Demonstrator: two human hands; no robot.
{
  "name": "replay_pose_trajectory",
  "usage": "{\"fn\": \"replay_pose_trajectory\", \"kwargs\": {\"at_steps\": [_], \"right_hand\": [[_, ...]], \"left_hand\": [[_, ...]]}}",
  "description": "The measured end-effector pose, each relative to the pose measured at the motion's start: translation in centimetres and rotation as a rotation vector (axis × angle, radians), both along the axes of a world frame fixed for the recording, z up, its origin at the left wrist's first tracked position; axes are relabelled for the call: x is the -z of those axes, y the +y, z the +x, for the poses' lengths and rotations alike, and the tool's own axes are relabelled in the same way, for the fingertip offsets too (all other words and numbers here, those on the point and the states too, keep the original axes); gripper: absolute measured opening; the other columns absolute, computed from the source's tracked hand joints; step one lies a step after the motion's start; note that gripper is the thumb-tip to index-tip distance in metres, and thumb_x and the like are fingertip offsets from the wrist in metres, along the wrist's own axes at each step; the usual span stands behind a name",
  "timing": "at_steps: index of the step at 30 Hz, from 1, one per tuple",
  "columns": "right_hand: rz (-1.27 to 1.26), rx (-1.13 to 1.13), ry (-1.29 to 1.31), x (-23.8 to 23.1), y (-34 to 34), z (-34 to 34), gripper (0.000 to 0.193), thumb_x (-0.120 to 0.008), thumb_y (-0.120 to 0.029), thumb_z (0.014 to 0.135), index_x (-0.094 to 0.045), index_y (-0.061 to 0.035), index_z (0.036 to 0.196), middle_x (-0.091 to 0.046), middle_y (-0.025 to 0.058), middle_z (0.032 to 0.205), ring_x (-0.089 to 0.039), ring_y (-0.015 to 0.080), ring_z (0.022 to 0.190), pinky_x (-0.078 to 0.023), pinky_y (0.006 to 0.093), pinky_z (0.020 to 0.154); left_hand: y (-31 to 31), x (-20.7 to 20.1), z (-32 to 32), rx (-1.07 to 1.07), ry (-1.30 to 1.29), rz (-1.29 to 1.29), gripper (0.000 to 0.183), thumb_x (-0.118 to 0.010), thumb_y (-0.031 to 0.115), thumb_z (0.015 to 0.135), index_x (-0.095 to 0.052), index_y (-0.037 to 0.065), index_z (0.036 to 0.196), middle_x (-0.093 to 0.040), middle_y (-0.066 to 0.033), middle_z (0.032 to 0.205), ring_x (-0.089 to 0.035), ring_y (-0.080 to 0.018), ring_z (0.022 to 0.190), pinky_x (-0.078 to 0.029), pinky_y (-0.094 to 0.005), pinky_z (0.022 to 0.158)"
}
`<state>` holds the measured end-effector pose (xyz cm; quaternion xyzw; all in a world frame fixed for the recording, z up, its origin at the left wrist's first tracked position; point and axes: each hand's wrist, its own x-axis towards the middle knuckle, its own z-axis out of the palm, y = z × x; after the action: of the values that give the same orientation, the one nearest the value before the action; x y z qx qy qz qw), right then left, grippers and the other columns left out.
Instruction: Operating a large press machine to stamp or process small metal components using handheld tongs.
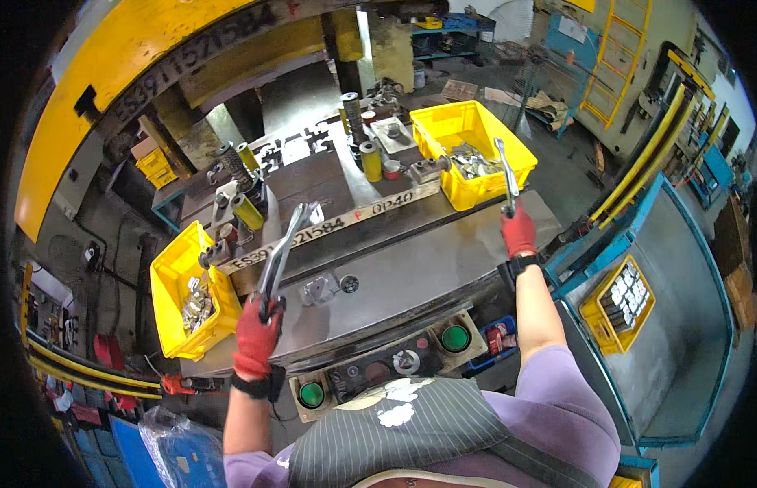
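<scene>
The left hand [256, 342], in a red knitted glove with a black band at the wrist, is closed around the lower end of a long silver metal gripping tool [277, 256], which slants up and away over the near edge of the press bed; its tip is close to a small shiny metal piece [316, 214], though I cannot tell whether the two touch or whether the tool's own jaws grip anything; the right hand [518, 234], gloved and banded alike, is closed around the handle of a second silver metal tool [509, 175], held nearly upright, its upper end in front of a yellow plastic bin [476, 195] holding loose metal parts [473, 161]; whether that end grips anything I cannot tell; another yellow plastic bin [168, 305], with metal pieces [198, 307] inside, is just beyond the left hand; between the bins runs a pale bar with dark painted markings [338, 231], with short yellow cylinders [370, 161] behind it; on the grey steel surface [411, 256] between the hands lie a clear flat piece [319, 289] and a small dark round piece [349, 283], side by side; nearer the body is a control panel [382, 370] with two round green buttons [455, 338]
</scene>
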<state>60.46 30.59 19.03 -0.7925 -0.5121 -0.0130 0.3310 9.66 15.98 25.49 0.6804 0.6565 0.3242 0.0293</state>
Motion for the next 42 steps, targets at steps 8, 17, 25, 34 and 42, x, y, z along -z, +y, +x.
{"fn": "replay_pose_trajectory", "kwargs": {"at_steps": [8, 17, 25, 34, 42], "right_hand": [[0.044, -0.195, 0.545, 8.0, -1.2, 2.0, 0.025, -0.054, -0.015, 0.077, -0.054, -0.011, 0.102, -0.056, 0.0064, 0.065, -0.052, 0.016, 0.049, -0.039, 0.0305, 0.043], [0.321, -0.327, 0.654, 4.5, -7.6, -8.7, 0.034, -0.052, -0.007, 0.082, -0.046, -0.0029, 0.115, -0.053, 0.0018, 0.081, -0.048, 0.0078, 0.063, -0.04, 0.022, 0.054], [-0.028, -0.849, 0.405, -0.8, -14.5, -19.0, 0.028, -0.057, -0.004, 0.072, -0.054, -0.0028, 0.099, -0.055, 0.0136, 0.067, -0.054, 0.0187, 0.06, -0.043, 0.0281, 0.058], [-0.32, -0.986, 0.089, 1.5, -16.0, -23.1, 0.06, -0.063, -0.018, 0.067, -0.041, -0.009, 0.122, -0.057, 0.0198, 0.092, -0.055, 0.0348, 0.086, -0.044, 0.0388, 0.072], [-0.402, -1.023, -0.001, 1.3, -14.6, -23.4, 0.054, -0.06, -0.012, 0.07, -0.042, -0.0078, 0.121, -0.059, 0.019, 0.084, -0.061, 0.0218, 0.052, -0.048, 0.0337, 0.057]], "left_hand": [[-10.0, 2.9, -10.8, -0.462, -0.131, 0.022, 0.017, -0.056, 0.018, 0.079, -0.051, 0.004, 0.087, -0.054, -0.0159, 0.081, -0.055, -0.0319, 0.074, -0.043, -0.0377, 0.063], [-13.2, 1.7, -16.0, -0.813, 0.241, -0.33, 0.035, -0.056, 0.03, 0.076, -0.052, 0.007, 0.102, -0.054, -0.0163, 0.091, -0.054, -0.033, 0.083, -0.044, -0.0398, 0.067], [-9.5, 7.6, -11.0, -0.499, -0.484, 0.034, 0.018, -0.062, 0.012, 0.076, -0.05, 0.003, 0.086, -0.053, -0.0031, 0.07, -0.05, -0.0124, 0.063, -0.043, -0.0275, 0.061], [-2.3, 18.9, -4.6, -0.353, -0.841, 0.227, 0.02, -0.061, 0.007, 0.075, -0.05, 0.0, 0.09, -0.053, -0.0073, 0.072, -0.048, -0.0148, 0.066, -0.04, -0.0276, 0.061], [-2.6, 19.1, -4.4, -0.336, -0.868, 0.167, 0.023, -0.06, 0.005, 0.074, -0.05, -0.001, 0.094, -0.053, -0.0069, 0.077, -0.049, -0.0139, 0.069, -0.041, -0.0256, 0.065]]}}
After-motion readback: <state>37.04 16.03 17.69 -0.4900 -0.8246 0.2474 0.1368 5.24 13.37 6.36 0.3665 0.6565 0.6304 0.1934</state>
